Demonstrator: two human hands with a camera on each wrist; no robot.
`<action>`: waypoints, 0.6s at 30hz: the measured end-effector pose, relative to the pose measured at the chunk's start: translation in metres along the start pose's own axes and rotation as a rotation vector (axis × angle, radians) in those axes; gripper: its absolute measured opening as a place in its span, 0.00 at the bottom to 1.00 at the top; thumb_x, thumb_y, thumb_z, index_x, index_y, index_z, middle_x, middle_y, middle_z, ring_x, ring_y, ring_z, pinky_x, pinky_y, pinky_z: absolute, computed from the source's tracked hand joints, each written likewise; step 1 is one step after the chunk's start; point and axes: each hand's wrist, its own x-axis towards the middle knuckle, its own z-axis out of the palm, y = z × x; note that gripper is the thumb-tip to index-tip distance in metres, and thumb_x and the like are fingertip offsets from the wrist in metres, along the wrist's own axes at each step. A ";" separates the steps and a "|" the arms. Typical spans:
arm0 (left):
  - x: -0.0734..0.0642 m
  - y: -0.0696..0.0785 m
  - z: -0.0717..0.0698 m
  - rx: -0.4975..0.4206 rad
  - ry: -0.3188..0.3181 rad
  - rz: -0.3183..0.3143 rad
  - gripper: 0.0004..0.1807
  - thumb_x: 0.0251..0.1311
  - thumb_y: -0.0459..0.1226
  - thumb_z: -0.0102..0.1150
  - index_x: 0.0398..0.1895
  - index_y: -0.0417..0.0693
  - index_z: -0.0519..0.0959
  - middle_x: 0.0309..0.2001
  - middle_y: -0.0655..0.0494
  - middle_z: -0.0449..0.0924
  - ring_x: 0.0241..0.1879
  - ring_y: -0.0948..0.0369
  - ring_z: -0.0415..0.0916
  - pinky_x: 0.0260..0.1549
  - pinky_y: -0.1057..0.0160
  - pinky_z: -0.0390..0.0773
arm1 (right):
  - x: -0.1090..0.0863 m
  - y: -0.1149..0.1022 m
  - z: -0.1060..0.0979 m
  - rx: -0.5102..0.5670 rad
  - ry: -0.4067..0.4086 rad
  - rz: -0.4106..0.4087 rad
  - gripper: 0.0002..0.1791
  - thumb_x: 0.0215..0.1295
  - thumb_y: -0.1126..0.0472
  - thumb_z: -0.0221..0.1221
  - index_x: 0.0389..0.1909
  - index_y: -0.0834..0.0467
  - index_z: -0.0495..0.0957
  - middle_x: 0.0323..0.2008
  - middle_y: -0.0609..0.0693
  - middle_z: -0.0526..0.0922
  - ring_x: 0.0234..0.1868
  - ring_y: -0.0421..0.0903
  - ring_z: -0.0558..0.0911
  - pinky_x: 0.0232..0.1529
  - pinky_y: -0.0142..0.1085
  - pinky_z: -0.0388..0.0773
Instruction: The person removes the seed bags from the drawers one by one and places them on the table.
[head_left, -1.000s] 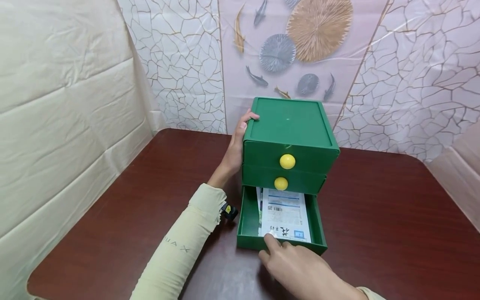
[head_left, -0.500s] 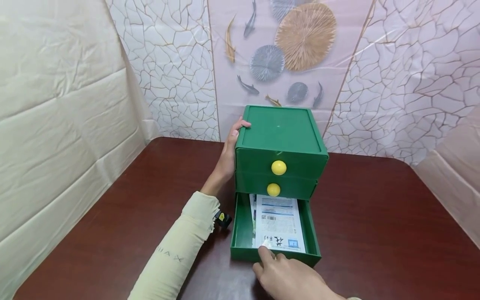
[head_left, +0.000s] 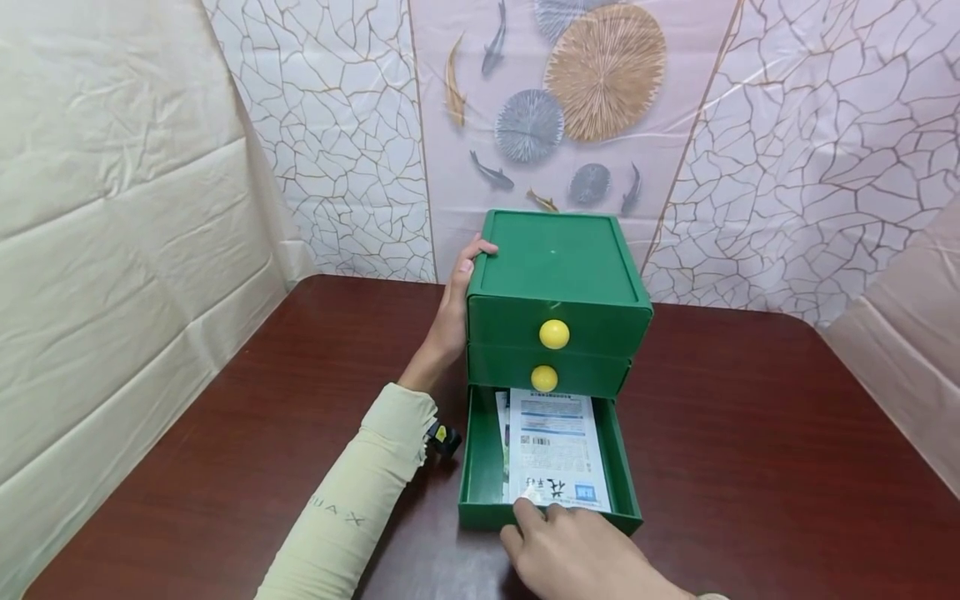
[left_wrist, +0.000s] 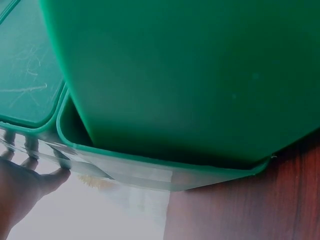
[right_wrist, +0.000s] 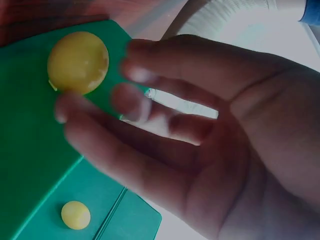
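Observation:
A green cabinet (head_left: 559,258) with yellow knobs (head_left: 554,334) stands on the table. Its bottom drawer (head_left: 622,467) is pulled out, with white printed papers (head_left: 555,450) lying in it. My left hand (head_left: 451,310) rests against the cabinet's left side, fingertips over the top edge; its fingers (left_wrist: 31,150) also show along the side in the left wrist view. My right hand (head_left: 570,550) is at the drawer's front, covering part of it. In the right wrist view, loosely bent fingers (right_wrist: 125,165) reach the edge of a large yellow knob (right_wrist: 77,62), with a gap between thumb and fingers.
A dark red-brown wooden table (head_left: 750,433) extends on both sides. A patterned sheet (head_left: 337,142) hangs behind it and a cream cover (head_left: 127,250) at the left. A small black wrist device (head_left: 445,438) sits by the left cuff.
The bottom drawer has come slightly further out, showing more of the papers, and my right hand has come with it. The head view has shifted. My left hand stays on the cabinet.

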 end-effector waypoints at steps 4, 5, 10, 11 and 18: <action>0.000 0.000 0.000 0.003 0.003 0.002 0.30 0.79 0.52 0.24 0.71 0.46 0.65 0.86 0.56 0.40 0.84 0.54 0.41 0.76 0.40 0.51 | 0.000 0.005 -0.007 -0.124 0.164 -0.032 0.11 0.61 0.56 0.74 0.32 0.51 0.79 0.26 0.44 0.73 0.15 0.37 0.66 0.14 0.30 0.63; 0.000 -0.001 0.000 0.004 0.004 0.003 0.30 0.79 0.52 0.25 0.71 0.46 0.65 0.86 0.55 0.40 0.84 0.54 0.41 0.76 0.40 0.51 | 0.000 0.008 -0.009 -0.131 0.176 -0.026 0.11 0.60 0.56 0.74 0.33 0.50 0.79 0.26 0.44 0.74 0.15 0.37 0.67 0.14 0.30 0.63; 0.001 -0.001 0.000 0.006 0.010 0.007 0.30 0.81 0.52 0.24 0.71 0.45 0.66 0.86 0.55 0.41 0.84 0.54 0.41 0.76 0.40 0.50 | 0.000 0.021 -0.016 -0.043 0.137 0.046 0.16 0.55 0.56 0.78 0.38 0.51 0.81 0.28 0.45 0.79 0.16 0.38 0.70 0.17 0.33 0.69; 0.001 -0.002 0.000 0.007 0.009 0.008 0.30 0.81 0.51 0.24 0.71 0.45 0.66 0.86 0.55 0.41 0.84 0.55 0.41 0.76 0.40 0.50 | 0.000 0.023 -0.017 -0.022 0.124 0.056 0.17 0.54 0.57 0.79 0.39 0.51 0.81 0.28 0.45 0.79 0.16 0.37 0.70 0.17 0.33 0.70; 0.001 0.000 0.001 0.004 0.009 0.000 0.29 0.80 0.51 0.25 0.70 0.45 0.65 0.86 0.55 0.41 0.84 0.55 0.41 0.77 0.41 0.50 | 0.000 0.043 -0.021 0.204 0.119 0.155 0.11 0.67 0.49 0.71 0.37 0.48 0.80 0.26 0.40 0.79 0.17 0.34 0.66 0.16 0.31 0.63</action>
